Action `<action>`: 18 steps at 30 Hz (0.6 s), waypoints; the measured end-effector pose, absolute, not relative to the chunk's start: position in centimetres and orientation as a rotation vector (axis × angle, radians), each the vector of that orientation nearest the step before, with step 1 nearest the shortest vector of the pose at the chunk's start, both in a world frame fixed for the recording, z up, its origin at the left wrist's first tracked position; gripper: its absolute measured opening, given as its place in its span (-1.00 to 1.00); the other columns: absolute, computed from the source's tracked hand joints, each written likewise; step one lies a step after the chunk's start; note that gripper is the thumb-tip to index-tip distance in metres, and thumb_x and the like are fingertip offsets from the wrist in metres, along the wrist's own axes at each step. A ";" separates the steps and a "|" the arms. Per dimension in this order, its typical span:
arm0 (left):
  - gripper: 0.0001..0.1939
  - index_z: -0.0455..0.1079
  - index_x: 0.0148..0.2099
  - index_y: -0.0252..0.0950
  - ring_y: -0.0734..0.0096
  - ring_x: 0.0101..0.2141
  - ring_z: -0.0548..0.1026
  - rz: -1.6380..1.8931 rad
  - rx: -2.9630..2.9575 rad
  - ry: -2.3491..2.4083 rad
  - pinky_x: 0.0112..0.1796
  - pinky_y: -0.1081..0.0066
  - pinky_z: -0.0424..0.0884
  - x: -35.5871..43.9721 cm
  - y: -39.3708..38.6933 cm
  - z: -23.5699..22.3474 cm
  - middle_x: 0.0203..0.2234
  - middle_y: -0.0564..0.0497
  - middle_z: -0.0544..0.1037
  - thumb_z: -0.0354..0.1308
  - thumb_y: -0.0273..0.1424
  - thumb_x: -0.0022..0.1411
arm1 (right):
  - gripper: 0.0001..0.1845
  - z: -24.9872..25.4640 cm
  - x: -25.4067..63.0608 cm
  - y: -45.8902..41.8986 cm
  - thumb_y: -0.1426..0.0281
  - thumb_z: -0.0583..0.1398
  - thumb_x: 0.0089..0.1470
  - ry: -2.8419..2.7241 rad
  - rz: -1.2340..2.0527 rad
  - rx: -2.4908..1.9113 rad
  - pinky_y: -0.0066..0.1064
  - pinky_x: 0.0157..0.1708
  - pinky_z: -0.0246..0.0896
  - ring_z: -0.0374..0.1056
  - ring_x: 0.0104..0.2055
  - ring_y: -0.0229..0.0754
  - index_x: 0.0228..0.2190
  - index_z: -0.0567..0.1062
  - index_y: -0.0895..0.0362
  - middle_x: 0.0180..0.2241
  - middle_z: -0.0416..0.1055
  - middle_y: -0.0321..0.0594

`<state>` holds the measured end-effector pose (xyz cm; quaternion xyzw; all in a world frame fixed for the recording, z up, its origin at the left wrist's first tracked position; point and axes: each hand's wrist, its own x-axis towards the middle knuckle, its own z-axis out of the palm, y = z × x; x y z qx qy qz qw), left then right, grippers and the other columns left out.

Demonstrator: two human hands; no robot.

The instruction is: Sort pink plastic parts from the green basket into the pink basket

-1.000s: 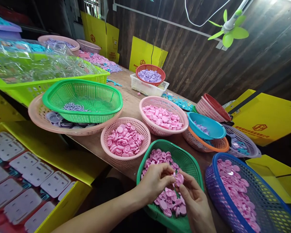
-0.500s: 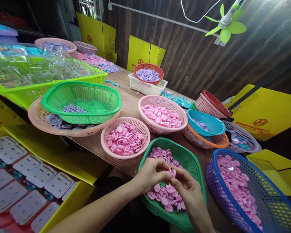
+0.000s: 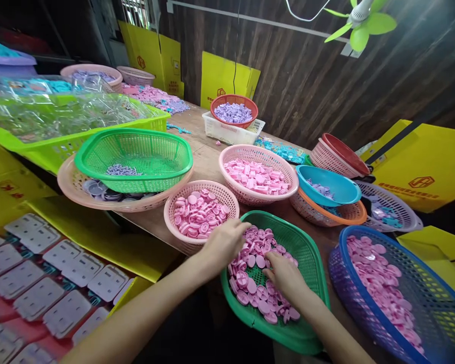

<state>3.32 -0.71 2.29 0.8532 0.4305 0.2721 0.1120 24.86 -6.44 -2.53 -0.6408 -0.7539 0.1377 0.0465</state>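
My left hand (image 3: 227,245) is over the left rim of the green basket (image 3: 314,263), beside the small pink basket (image 3: 182,237). Its fingers point right and down, and the back of the hand hides most of them, so I cannot see what they hold. My right hand (image 3: 286,275) reaches down into the green basket, thumb and forefinger apart, at the round pink plastic pieces (image 3: 263,307). Similar small round pink pieces (image 3: 199,212) fill the small pink basket.
A larger pink basket (image 3: 227,187) holds blocky pink parts. At right stands a blue-rimmed basket (image 3: 341,288) of round pink pieces. A blue bowl (image 3: 351,194) sits on an orange basket (image 3: 360,216). Left are a bright green basket (image 3: 136,184) and a yellow carton (image 3: 136,258) of pale panels.
My hands were together over the green basket with a pink piece between their fingers. They have parted: the left moved up and left, the right went down among the pieces.
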 end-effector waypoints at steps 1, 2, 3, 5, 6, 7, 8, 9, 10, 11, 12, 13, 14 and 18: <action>-0.64 0.26 0.00 -0.25 0.35 -0.22 0.39 0.766 2.500 1.174 -0.19 0.38 0.35 4.7 -1.3 2.0 -0.24 -0.03 0.43 -0.01 -0.51 0.12 | -0.69 -2.9 24.3 -6.2 0.50 0.18 -0.11 -2.315 0.404 -1.958 -0.35 -0.31 0.16 0.34 -0.25 -0.06 -0.23 0.40 0.12 -0.24 0.39 -0.10; -0.64 0.26 0.00 -0.25 0.36 -0.21 0.39 0.743 2.492 1.116 -0.18 0.39 0.34 5.8 -1.7 1.8 -0.24 -0.02 0.43 -0.02 -0.51 0.12 | -0.67 -3.2 23.9 -5.9 0.50 0.19 -0.12 -2.329 0.392 -1.958 -0.34 -0.30 0.17 0.33 -0.23 -0.04 -0.21 0.39 0.13 -0.21 0.37 -0.08; -0.64 0.26 0.00 -0.26 0.35 -0.20 0.40 0.732 2.485 1.092 -0.17 0.38 0.34 6.8 -1.9 1.7 -0.22 -0.03 0.44 -0.02 -0.51 0.13 | -0.65 -3.4 23.5 -5.7 0.51 0.20 -0.14 -2.341 0.384 -1.955 -0.33 -0.30 0.17 0.33 -0.22 -0.03 -0.21 0.40 0.14 -0.19 0.36 -0.07; -0.65 0.27 0.00 -0.27 0.32 -0.18 0.40 0.711 2.475 1.077 -0.15 0.37 0.33 7.9 -1.8 1.5 -0.20 -0.05 0.44 -0.02 -0.49 0.13 | -0.67 -3.5 23.1 -5.2 0.55 0.18 -0.14 -2.359 0.381 -1.934 -0.35 -0.27 0.17 0.30 -0.18 -0.03 -0.23 0.42 0.16 -0.18 0.35 -0.06; -0.65 0.27 0.01 -0.26 0.31 -0.18 0.41 0.694 2.468 1.075 -0.16 0.36 0.33 8.2 -1.6 1.5 -0.20 -0.06 0.45 -0.02 -0.48 0.13 | -0.70 -3.4 23.1 -5.1 0.57 0.16 -0.12 -2.366 0.387 -1.917 -0.36 -0.24 0.17 0.29 -0.16 -0.04 -0.25 0.43 0.16 -0.19 0.35 -0.07; -0.64 0.26 0.01 -0.26 0.31 -0.19 0.42 0.672 2.459 1.077 -0.17 0.36 0.33 8.3 -1.4 1.4 -0.21 -0.06 0.46 -0.01 -0.46 0.13 | -0.73 -3.2 23.3 -5.0 0.57 0.14 -0.10 -2.369 0.397 -1.897 -0.37 -0.23 0.16 0.28 -0.16 -0.06 -0.28 0.44 0.16 -0.20 0.35 -0.08; -0.64 0.26 0.02 -0.25 0.30 -0.20 0.43 0.647 2.452 1.082 -0.18 0.36 0.33 8.3 -1.1 1.2 -0.22 -0.05 0.47 0.00 -0.45 0.13 | -0.77 -2.7 23.7 -5.0 0.56 0.12 -0.08 -2.371 0.408 -1.875 -0.39 -0.23 0.16 0.28 -0.17 -0.08 -0.30 0.45 0.16 -0.22 0.35 -0.10; -0.64 0.27 0.01 -0.24 0.29 -0.22 0.44 0.620 2.451 1.090 -0.20 0.36 0.34 8.3 -0.9 1.0 -0.24 -0.05 0.48 0.00 -0.45 0.13 | -0.79 -2.2 24.2 -5.1 0.54 0.10 -0.05 -2.377 0.415 -1.855 -0.39 -0.23 0.16 0.29 -0.19 -0.10 -0.32 0.46 0.16 -0.24 0.36 -0.12; -0.64 0.28 0.00 -0.24 0.28 -0.24 0.45 0.593 2.457 1.095 -0.22 0.36 0.34 8.3 -0.6 0.8 -0.26 -0.05 0.49 0.00 -0.44 0.12 | -0.81 -1.6 24.9 -5.2 0.50 0.08 -0.01 -2.366 0.432 -1.838 -0.40 -0.26 0.17 0.30 -0.24 -0.13 -0.33 0.46 0.15 -0.27 0.36 -0.13; -0.66 0.31 -0.02 -0.24 0.27 -0.26 0.46 0.564 2.474 1.096 -0.24 0.36 0.34 8.3 -0.3 0.5 -0.29 -0.06 0.50 0.01 -0.45 0.12 | -0.80 -1.0 25.8 -5.5 0.46 0.06 0.02 -2.333 0.460 -1.824 -0.41 -0.29 0.18 0.30 -0.29 -0.16 -0.31 0.45 0.14 -0.31 0.36 -0.16; -0.70 0.34 -0.07 -0.25 0.26 -0.27 0.46 0.529 2.504 1.081 -0.26 0.36 0.35 8.5 0.0 0.2 -0.33 -0.06 0.50 0.01 -0.46 0.11 | -0.78 -0.4 26.6 -5.8 0.42 0.04 0.05 -2.277 0.505 -1.811 -0.42 -0.34 0.19 0.30 -0.35 -0.19 -0.28 0.44 0.14 -0.35 0.36 -0.18; -0.74 0.38 -0.13 -0.27 0.24 -0.28 0.47 0.490 2.549 1.042 -0.28 0.36 0.35 8.9 0.2 -0.2 -0.36 -0.07 0.51 0.02 -0.47 0.10 | -0.76 0.1 27.5 -6.2 0.38 0.03 0.07 -2.147 0.596 -1.795 -0.43 -0.39 0.19 0.29 -0.40 -0.21 -0.25 0.43 0.14 -0.38 0.36 -0.20; -0.78 0.40 -0.20 -0.28 0.22 -0.29 0.47 0.442 2.606 0.972 -0.30 0.36 0.35 9.4 0.5 -0.5 -0.39 -0.08 0.51 0.03 -0.49 0.08 | -0.74 0.6 28.3 -6.6 0.35 0.04 0.06 -2.015 0.700 -1.774 -0.43 -0.43 0.18 0.28 -0.42 -0.21 -0.22 0.42 0.15 -0.39 0.36 -0.21; -0.85 0.42 -0.33 -0.37 0.25 -0.37 0.47 0.194 2.843 0.573 -0.37 0.40 0.35 12.8 1.3 -1.6 -0.44 -0.13 0.51 0.06 -0.57 0.02 | -0.65 1.7 30.0 -8.9 0.29 0.10 0.03 -1.575 1.013 -1.703 -0.46 -0.49 0.15 0.25 -0.46 -0.24 -0.13 0.38 0.16 -0.43 0.36 -0.27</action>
